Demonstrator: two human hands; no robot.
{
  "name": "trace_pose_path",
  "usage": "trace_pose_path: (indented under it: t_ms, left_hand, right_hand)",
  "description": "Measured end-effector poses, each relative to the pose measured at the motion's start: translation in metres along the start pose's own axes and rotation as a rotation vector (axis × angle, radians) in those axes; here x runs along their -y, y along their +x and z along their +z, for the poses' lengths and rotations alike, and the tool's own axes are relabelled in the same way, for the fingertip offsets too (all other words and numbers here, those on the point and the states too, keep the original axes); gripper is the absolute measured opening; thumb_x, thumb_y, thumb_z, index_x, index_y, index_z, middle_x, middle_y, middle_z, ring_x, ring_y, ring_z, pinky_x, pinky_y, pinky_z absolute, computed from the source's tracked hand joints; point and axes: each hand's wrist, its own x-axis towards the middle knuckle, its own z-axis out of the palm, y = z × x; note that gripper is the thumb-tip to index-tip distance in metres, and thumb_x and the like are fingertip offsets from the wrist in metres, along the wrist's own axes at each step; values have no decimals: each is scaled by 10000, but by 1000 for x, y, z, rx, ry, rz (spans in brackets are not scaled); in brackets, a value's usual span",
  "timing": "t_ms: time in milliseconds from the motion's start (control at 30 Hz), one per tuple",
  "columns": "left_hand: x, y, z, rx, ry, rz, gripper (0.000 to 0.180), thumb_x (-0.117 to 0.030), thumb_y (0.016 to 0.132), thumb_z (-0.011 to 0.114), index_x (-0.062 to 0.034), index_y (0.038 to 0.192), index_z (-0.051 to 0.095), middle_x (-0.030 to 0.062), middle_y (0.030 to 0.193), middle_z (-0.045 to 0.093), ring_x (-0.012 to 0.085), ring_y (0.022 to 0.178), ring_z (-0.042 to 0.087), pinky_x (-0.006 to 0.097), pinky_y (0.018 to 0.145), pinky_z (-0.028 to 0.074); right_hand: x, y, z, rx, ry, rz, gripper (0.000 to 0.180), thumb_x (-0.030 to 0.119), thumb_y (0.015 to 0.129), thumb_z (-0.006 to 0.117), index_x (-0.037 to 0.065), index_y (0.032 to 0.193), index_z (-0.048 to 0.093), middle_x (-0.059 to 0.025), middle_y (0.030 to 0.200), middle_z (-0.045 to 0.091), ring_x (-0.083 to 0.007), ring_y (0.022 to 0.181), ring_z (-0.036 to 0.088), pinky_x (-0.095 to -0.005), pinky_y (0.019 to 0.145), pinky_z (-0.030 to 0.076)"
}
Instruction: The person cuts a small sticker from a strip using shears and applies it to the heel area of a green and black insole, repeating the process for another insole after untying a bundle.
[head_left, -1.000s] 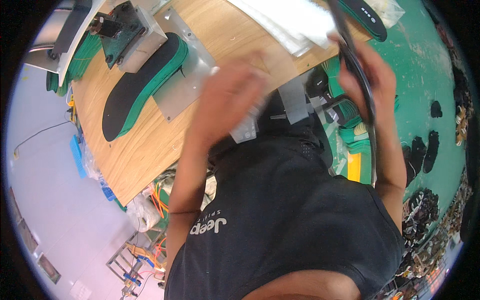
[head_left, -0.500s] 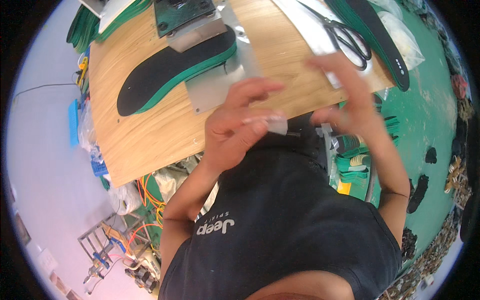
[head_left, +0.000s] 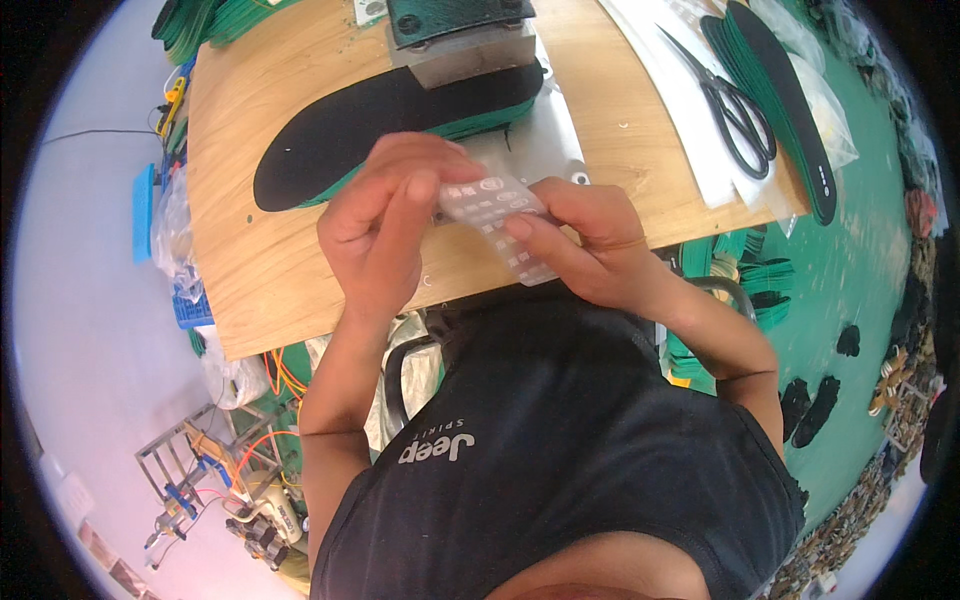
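Observation:
A translucent sheet printed with rows of small white marks (head_left: 498, 218) is bent between my two hands, above the table's near edge. My left hand (head_left: 380, 225) pinches its left end, the thumb raised along the fingers. On its right side, my right hand (head_left: 598, 240) grips it between thumb and curled fingers. Just beyond my left hand lies a black insole with a green underside (head_left: 330, 140), more than one layer thick. Its far end meets a metal block with a dark top plate (head_left: 470, 55), which stands on a shiny metal plate (head_left: 555, 130).
Black-handled scissors (head_left: 735, 115) rest on white sheets (head_left: 680, 90) at the right of the wooden table (head_left: 235, 270). Beside them is a stack of black and green insoles (head_left: 775, 90). More green insoles (head_left: 200, 25) sit at the far left. Bundles (head_left: 765, 280) lie below the table's right edge.
My right hand has come in from the right, its fingers closing on the printed sheet. My left hand has shifted left, and the sheet is now spread between both hands. The view has shifted slightly.

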Motion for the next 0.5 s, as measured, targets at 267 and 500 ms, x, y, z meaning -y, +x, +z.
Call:
trace_pose_path:
  t_ms: [267,500]
  left_hand:
    - [3,-4,-15,78,137,36,196,88,699,696,29,880,651,119,848,647,246,823,603,309,732,471]
    - [4,39,-48,147,583,63,252,-54,726,725,34,950,649,133,939,657,246,892,607,317,811,467]
  right_hand:
    - [-5,18,0,101,-269,-236,103,90,891,582,-4,858,605,-91,666,540,-105,575,520,-254,506,384]
    - [-15,33,2,-3,-111,98,220,186,901,576,8,773,589,-60,594,520,-149,528,494,-300,486,383]
